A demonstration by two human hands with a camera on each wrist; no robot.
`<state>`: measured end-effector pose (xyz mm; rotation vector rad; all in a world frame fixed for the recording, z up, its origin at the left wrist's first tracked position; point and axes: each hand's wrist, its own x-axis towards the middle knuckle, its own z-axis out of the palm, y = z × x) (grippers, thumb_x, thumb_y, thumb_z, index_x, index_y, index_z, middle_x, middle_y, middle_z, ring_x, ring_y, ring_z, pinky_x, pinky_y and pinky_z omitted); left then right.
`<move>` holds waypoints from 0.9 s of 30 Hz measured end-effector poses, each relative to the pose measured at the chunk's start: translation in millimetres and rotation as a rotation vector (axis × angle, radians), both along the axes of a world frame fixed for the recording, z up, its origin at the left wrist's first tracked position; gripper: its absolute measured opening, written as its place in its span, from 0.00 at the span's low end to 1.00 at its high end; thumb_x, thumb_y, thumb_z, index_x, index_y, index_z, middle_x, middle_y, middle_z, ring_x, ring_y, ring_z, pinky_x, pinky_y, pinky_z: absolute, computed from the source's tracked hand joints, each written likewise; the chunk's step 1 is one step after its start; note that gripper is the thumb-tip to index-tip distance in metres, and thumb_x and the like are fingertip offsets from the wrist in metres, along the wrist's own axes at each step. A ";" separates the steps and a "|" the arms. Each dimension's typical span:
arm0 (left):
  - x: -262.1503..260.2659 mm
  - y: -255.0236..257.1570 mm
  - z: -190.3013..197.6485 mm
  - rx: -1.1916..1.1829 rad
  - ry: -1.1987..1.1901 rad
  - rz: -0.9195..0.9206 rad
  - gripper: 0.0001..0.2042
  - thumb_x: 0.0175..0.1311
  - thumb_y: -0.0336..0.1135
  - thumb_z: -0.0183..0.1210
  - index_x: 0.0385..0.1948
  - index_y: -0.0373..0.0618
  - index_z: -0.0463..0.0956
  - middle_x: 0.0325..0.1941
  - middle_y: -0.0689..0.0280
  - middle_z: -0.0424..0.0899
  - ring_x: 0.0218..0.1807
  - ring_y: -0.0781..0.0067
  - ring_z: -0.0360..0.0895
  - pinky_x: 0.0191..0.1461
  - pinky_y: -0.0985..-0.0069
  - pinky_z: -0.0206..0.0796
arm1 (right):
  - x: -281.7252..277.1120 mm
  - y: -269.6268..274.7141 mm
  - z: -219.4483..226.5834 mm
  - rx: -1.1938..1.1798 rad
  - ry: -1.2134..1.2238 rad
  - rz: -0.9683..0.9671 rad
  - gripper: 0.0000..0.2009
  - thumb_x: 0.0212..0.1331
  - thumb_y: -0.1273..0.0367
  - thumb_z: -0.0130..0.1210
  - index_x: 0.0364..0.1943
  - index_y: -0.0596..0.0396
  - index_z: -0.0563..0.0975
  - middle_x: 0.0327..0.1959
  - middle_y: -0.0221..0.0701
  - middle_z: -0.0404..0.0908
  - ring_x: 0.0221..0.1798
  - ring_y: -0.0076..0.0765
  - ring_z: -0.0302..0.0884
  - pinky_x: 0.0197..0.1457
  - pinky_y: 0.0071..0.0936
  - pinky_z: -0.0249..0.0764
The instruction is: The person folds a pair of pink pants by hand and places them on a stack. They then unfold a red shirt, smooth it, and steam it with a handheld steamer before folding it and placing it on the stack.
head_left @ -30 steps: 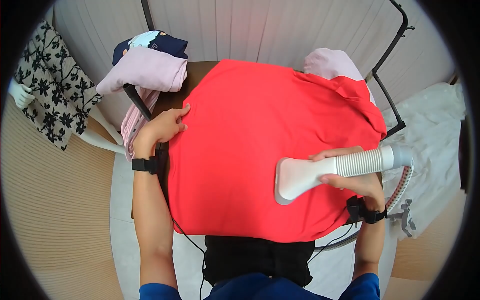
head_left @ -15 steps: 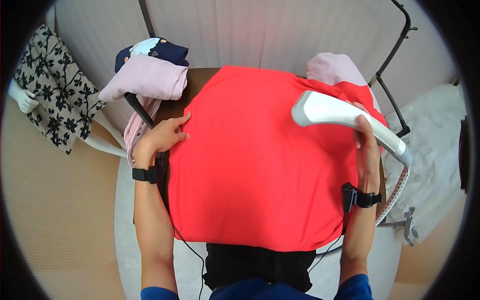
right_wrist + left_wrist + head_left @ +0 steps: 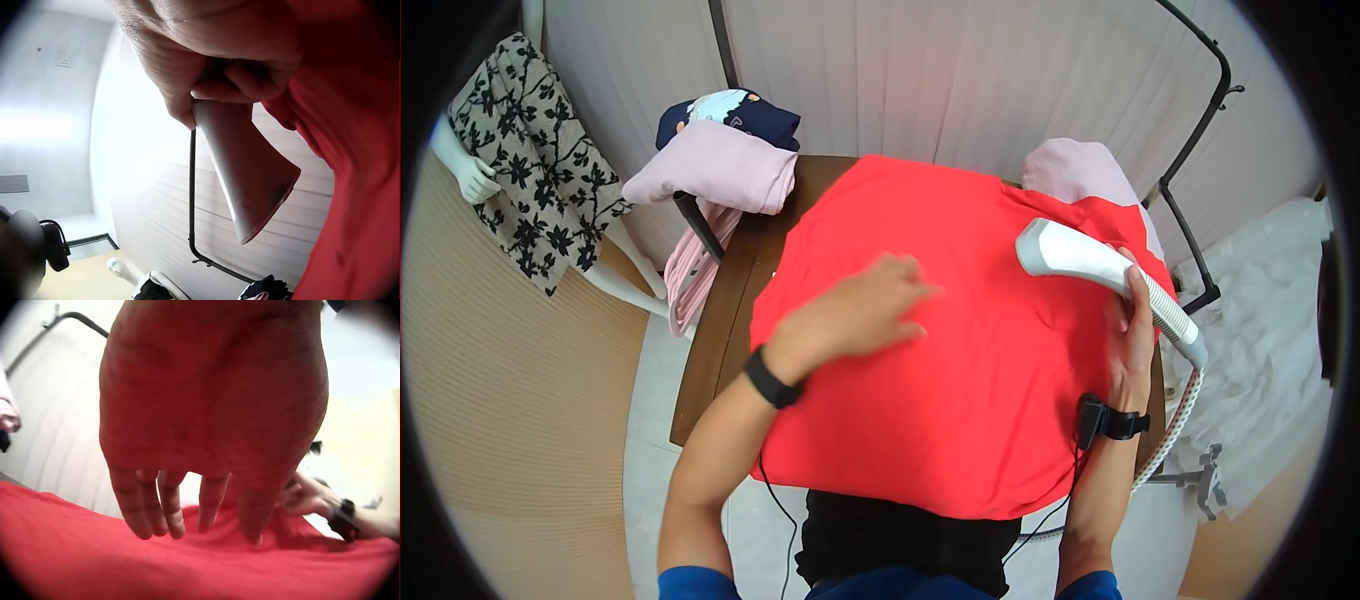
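A bright red cloth garment [image 3: 900, 400] lies spread over a brown wooden board [image 3: 710, 370]. My left hand [image 3: 865, 305] hovers over its middle, palm down, holding nothing; in the left wrist view the loosely bent fingers [image 3: 212, 500] point down close over the fabric. At the right side my right hand [image 3: 1135, 325] grips a white garment steamer head [image 3: 1080, 255] by its ribbed handle, the wide nozzle facing left. The right wrist view shows the steamer nozzle [image 3: 250, 175] raised beside the red cloth, with fingers curled round the handle. A grey hose [image 3: 1175, 430] runs down from it.
Folded pink [image 3: 710, 165] and navy clothes [image 3: 745, 115] sit at the board's far left. A pale pink padded end [image 3: 1070, 170] shows past the garment at the far right. Black rails [image 3: 1195, 235] rise behind; a mannequin in a floral skirt [image 3: 540, 170] stands left, white fabric [image 3: 1250, 340] right.
My left hand has let go of the garment's left edge and moved right over its middle. The steamer has been lifted from the cloth's centre to the upper right, its nozzle turned.
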<state>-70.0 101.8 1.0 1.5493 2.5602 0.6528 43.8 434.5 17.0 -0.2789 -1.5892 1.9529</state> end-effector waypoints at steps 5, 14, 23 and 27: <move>53.0 62.0 -16.8 -0.293 0.086 0.015 0.37 0.68 0.58 0.57 0.76 0.56 0.57 0.74 0.46 0.59 0.71 0.26 0.59 0.70 0.41 0.60 | 2.6 0.9 0.7 0.003 0.007 -0.005 0.19 0.70 0.62 0.57 0.59 0.57 0.79 0.46 0.24 0.86 0.20 0.11 0.50 0.25 0.15 0.49; 54.1 110.4 -38.4 -0.420 0.044 0.153 0.50 0.55 0.83 0.45 0.80 0.72 0.45 0.84 0.47 0.33 0.76 0.10 0.28 0.64 0.12 0.39 | 6.3 10.1 5.5 0.041 0.000 0.026 0.21 0.70 0.60 0.57 0.62 0.58 0.77 0.38 0.20 0.82 0.19 0.10 0.49 0.23 0.15 0.48; 17.8 164.6 -36.7 -0.498 -0.028 0.241 0.51 0.53 0.84 0.47 0.80 0.77 0.40 0.85 0.51 0.28 0.76 0.11 0.25 0.65 0.12 0.38 | 15.5 1.4 37.9 0.102 0.048 0.089 0.24 0.70 0.60 0.55 0.64 0.59 0.74 0.61 0.31 0.82 0.19 0.10 0.47 0.23 0.13 0.48; 4.8 176.8 -37.4 -0.529 -0.057 0.250 0.53 0.51 0.85 0.48 0.80 0.78 0.40 0.85 0.52 0.29 0.77 0.12 0.24 0.66 0.13 0.35 | 11.8 -14.7 41.7 0.099 0.062 0.070 0.25 0.69 0.58 0.59 0.63 0.61 0.76 0.33 0.19 0.77 0.20 0.11 0.48 0.25 0.17 0.47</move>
